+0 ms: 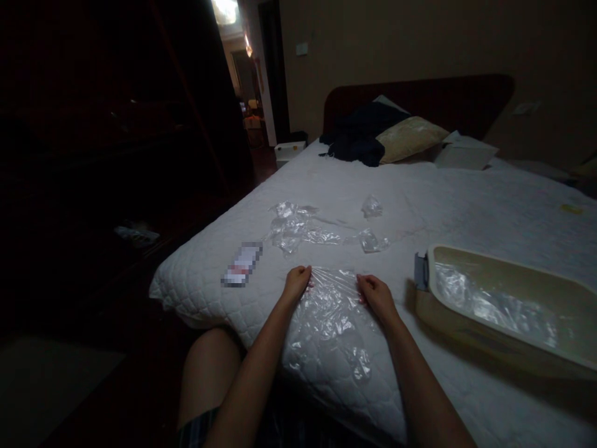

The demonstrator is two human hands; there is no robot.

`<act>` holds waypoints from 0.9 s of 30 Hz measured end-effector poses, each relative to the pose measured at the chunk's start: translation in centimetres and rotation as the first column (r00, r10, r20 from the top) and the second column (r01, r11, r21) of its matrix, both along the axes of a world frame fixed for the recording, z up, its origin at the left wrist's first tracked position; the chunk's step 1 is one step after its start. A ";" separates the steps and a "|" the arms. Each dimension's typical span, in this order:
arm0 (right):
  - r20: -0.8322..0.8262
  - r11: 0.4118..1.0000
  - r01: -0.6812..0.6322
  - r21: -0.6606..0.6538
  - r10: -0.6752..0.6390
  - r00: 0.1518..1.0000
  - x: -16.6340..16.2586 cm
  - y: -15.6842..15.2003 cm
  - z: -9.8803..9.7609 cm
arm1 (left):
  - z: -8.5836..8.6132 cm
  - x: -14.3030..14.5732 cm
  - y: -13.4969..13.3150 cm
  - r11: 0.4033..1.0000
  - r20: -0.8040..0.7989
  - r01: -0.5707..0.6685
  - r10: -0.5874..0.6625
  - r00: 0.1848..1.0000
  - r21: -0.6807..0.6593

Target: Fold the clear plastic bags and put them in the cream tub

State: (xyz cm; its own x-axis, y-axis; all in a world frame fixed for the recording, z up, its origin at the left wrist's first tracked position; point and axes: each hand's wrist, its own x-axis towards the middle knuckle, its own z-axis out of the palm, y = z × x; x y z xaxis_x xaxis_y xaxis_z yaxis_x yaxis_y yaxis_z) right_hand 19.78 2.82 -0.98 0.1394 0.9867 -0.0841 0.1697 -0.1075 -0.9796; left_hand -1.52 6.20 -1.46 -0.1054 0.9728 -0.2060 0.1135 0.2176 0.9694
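Observation:
A clear plastic bag (329, 317) lies flat and wrinkled on the white quilted bed cover. My left hand (298, 281) pinches its far left corner, and my right hand (374, 294) pinches the far right corner. Between them the bag's far edge is pulled taut, with creases running from the corners. Beyond my hands lie several crumpled clear plastic bags (291, 227). A smaller crumpled one (372, 241) rests past my right hand, and another (372, 206) sits farther back.
On the right stands a beige plastic bin (429, 314) with a grey latch, holding clear plastic bags (494, 305). A blurred-out phone-shaped object (242, 264) lies left of my hands. Dark clothing (359, 134) and a yellowish pillow (413, 138) are near the headboard (466, 99).

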 end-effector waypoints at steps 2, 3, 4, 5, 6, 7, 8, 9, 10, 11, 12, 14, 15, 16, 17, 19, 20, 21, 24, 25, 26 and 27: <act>-0.019 1.000 -0.004 0.009 0.005 1.000 0.0 -0.2 0.0 | 0.3 0.1 0.0 0.998 0.004 -0.013 0.013 1.000 -0.056; -0.019 1.000 -0.001 0.015 0.001 1.000 0.0 -0.3 -0.1 | 0.5 0.1 0.0 0.997 0.002 -0.014 0.015 1.000 -0.075; -0.012 1.000 0.005 0.027 -0.005 1.000 0.1 -0.3 -0.2 | 0.7 0.1 0.1 0.996 -0.007 -0.015 0.014 1.000 -0.089; 0.002 0.999 0.014 0.044 -0.014 1.000 0.1 -0.3 -0.3 | 0.9 0.1 0.1 0.995 -0.021 -0.014 0.012 1.000 -0.102; 0.022 0.998 0.023 0.063 -0.024 0.999 0.2 -0.3 -0.4 | 1.1 0.1 0.1 0.993 -0.036 -0.013 0.009 0.999 -0.117; 0.040 0.996 0.030 0.084 -0.034 0.999 0.2 -0.4 -0.5 | 1.2 0.1 0.2 0.991 -0.050 -0.012 0.006 0.999 -0.132; 0.053 0.994 0.034 0.100 -0.040 0.998 0.2 -0.4 -0.5 | 1.4 0.1 0.3 0.989 -0.062 -0.011 0.002 0.998 -0.149; 0.056 0.993 0.035 0.110 -0.042 0.998 0.1 -0.4 -0.5 | 1.6 0.1 0.5 0.986 -0.069 -0.009 -0.003 0.998 -0.167; 0.051 0.993 0.038 0.112 -0.044 0.998 0.1 -0.5 -0.5 | 1.7 0.1 0.6 0.983 -0.071 -0.003 -0.011 0.997 -0.186; 0.041 0.994 0.039 0.106 -0.044 0.998 0.0 -0.5 -0.5 | 1.8 0.0 0.8 0.978 -0.071 0.006 -0.021 0.997 -0.207; 0.030 0.995 0.041 0.096 -0.044 0.999 -0.1 -0.6 -0.4 | 1.9 0.0 1.0 0.973 -0.071 0.014 -0.031 0.997 -0.230; 0.015 0.996 0.051 0.074 -0.052 0.999 -0.2 -0.7 -0.3 | 2.0 0.0 1.3 0.961 -0.078 0.029 -0.052 0.996 -0.275; 0.017 0.996 0.056 0.069 -0.057 0.998 -0.3 -0.7 -0.3 | 2.0 0.0 1.5 0.955 -0.083 0.032 -0.059 0.995 -0.294; 0.023 0.996 0.060 0.069 -0.061 0.998 -0.3 -0.6 -0.3 | 2.0 -0.1 1.6 0.951 -0.091 0.032 -0.063 0.994 -0.308; 0.033 0.996 0.062 0.072 -0.064 0.997 -0.3 -0.6 -0.4 | 2.0 -0.1 1.7 0.947 -0.101 0.030 -0.065 0.993 -0.319; 0.056 0.995 0.056 0.079 -0.061 0.997 -0.1 -0.4 -0.5 | 2.1 -0.3 1.9 0.943 -0.120 0.021 -0.065 0.991 -0.332; 0.068 0.995 0.050 0.082 -0.056 0.996 -0.1 -0.3 -0.6 | 2.2 -0.4 1.9 0.941 -0.126 0.018 -0.064 0.990 -0.337; 0.077 0.995 0.045 0.084 -0.052 0.996 0.0 -0.3 -0.7 | 2.4 -0.6 2.0 0.940 -0.130 0.016 -0.064 0.989 -0.342; 0.074 0.996 0.045 0.072 -0.050 0.996 0.1 -0.1 -1.0 | 2.9 -1.4 2.2 0.933 -0.125 0.019 -0.068 0.990 -0.358; 0.067 0.997 0.047 0.067 -0.051 0.996 0.2 -0.1 -1.1 | 3.1 -1.8 2.2 0.932 -0.121 0.023 -0.071 0.990 -0.362; 0.063 0.997 0.048 0.064 -0.052 0.997 0.2 -0.1 -1.1 | 3.3 -2.2 2.2 0.931 -0.115 0.028 -0.075 0.991 -0.363; 0.062 0.997 0.047 0.066 -0.051 0.997 0.2 -0.2 -1.1 | 3.4 -2.7 2.2 0.932 -0.107 0.036 -0.079 0.991 -0.360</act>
State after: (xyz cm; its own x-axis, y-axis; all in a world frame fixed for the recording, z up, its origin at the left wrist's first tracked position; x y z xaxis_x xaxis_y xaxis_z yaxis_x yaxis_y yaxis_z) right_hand 19.95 2.66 -2.09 0.1908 0.9816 -0.0097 0.2278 -0.0539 -0.9722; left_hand -4.17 8.36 1.94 -0.0960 0.8423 -0.5304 0.2445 0.5365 0.8077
